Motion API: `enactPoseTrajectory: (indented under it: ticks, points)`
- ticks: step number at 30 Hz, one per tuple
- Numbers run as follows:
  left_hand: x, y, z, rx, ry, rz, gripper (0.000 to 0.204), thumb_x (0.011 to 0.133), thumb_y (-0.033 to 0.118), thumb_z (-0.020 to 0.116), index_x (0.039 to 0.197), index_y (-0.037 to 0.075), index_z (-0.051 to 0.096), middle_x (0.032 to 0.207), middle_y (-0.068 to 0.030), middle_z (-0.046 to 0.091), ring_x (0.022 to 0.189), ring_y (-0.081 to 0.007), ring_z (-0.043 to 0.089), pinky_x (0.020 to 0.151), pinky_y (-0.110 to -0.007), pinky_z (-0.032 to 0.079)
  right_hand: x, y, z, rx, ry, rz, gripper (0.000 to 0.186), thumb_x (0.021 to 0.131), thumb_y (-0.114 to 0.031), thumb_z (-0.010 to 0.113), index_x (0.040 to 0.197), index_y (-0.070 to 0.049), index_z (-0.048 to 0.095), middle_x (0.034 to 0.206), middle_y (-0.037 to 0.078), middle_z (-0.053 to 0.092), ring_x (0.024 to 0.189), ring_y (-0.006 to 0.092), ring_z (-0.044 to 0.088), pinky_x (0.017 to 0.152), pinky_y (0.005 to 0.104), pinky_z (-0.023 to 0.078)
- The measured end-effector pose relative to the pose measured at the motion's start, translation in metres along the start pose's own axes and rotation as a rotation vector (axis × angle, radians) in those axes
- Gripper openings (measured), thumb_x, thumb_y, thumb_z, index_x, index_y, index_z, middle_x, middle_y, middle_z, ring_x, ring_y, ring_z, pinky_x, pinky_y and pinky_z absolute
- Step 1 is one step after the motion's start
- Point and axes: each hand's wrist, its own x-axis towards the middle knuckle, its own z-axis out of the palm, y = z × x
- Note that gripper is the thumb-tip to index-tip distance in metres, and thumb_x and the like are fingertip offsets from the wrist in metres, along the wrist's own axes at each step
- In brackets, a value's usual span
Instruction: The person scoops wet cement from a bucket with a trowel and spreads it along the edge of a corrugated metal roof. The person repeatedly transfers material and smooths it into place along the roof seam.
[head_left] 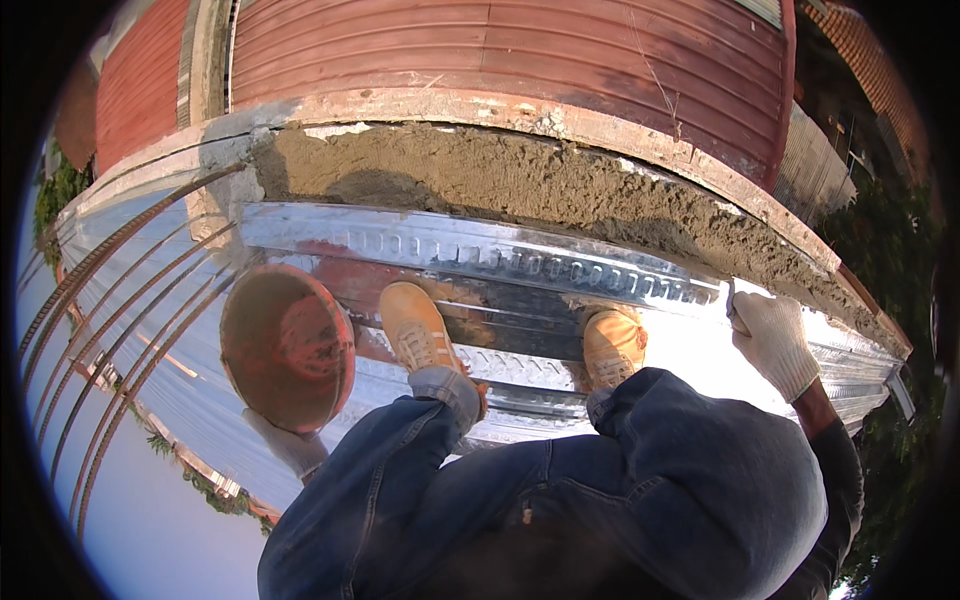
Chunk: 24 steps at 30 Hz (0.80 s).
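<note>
At my left, a round red mortar bucket (300, 340) is tipped so that its hollow, mortar-stained inside shows. My gloved left hand (283, 443) grips its lower rim, with the fingers hidden behind it. My right hand (772, 338), in a pale knit glove, is closed at the right, close to the lower edge of a band of wet grey-brown mortar (480, 180). A small sliver of something shows by its fingers, too washed out by glare to name. The mortar runs along the base of the wall, rough and lumpy toward the right.
My tan shoes (415, 325) stand on ribbed metal decking (500, 365), shiny with glare. Several bent rebar rods (110, 260) jut out at the left, near the bucket. A red corrugated metal wall (500, 50) rises beyond a concrete ledge (400, 105). Trees stand at the far right.
</note>
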Motion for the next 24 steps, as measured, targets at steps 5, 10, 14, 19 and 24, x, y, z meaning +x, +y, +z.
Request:
enactPoseTrajectory:
  ticks: [5,10,14,19,24]
  points:
    - [-0.004,-0.002,0.0,-0.034,-0.002,0.012,0.08,0.119,0.059,0.056,0.172,0.001,0.043,0.175,-0.0131,0.05,0.152,-0.0293,0.057,0.126,-0.042,0.05,-0.007,0.0,0.004,-0.02,0.123,-0.002,0.018,0.085,-0.008,0.08,0.089,-0.005,0.063,0.076,0.016,0.062,0.071,0.041,0.067,0.069,0.0494,0.054]
    - [-0.014,-0.001,0.0,-0.071,-0.006,0.041,0.08,0.119,0.059,0.056,0.172,0.001,0.043,0.174,-0.013,0.05,0.152,-0.0292,0.057,0.126,-0.042,0.05,0.051,-0.048,-0.004,0.122,0.26,-0.147,0.023,0.089,-0.008,0.083,0.098,-0.007,0.062,0.076,0.017,0.062,0.07,0.0413,0.068,0.067,0.0484,0.054]
    - [-0.021,0.002,0.01,-0.094,0.043,0.04,0.077,0.119,0.056,0.059,0.168,-0.002,0.046,0.169,-0.0136,0.055,0.149,-0.0277,0.06,0.123,-0.042,0.053,0.125,-0.13,-0.047,0.234,0.238,-0.371,0.019,0.092,-0.014,0.076,0.105,-0.005,0.066,0.082,0.017,0.07,0.073,0.0395,0.075,0.068,0.0503,0.06]
    - [-0.008,-0.009,0.002,-0.071,0.072,0.022,0.073,0.118,0.055,0.06,0.164,-0.002,0.051,0.163,-0.0145,0.06,0.144,-0.0266,0.063,0.118,-0.042,0.055,0.198,-0.217,-0.054,0.294,0.227,-0.572,0.028,0.098,-0.016,0.077,0.119,-0.003,0.063,0.092,0.02,0.069,0.084,0.0419,0.076,0.071,0.0521,0.061]
    - [-0.017,-0.021,0.0,-0.122,0.073,0.048,0.071,0.117,0.056,0.062,0.157,-0.003,0.057,0.153,-0.014,0.067,0.133,-0.0249,0.069,0.109,-0.041,0.059,0.249,-0.273,-0.043,0.165,0.198,-0.627,0.03,0.1,-0.019,0.073,0.122,0.001,0.067,0.094,0.022,0.074,0.084,0.0439,0.078,0.07,0.0532,0.063]
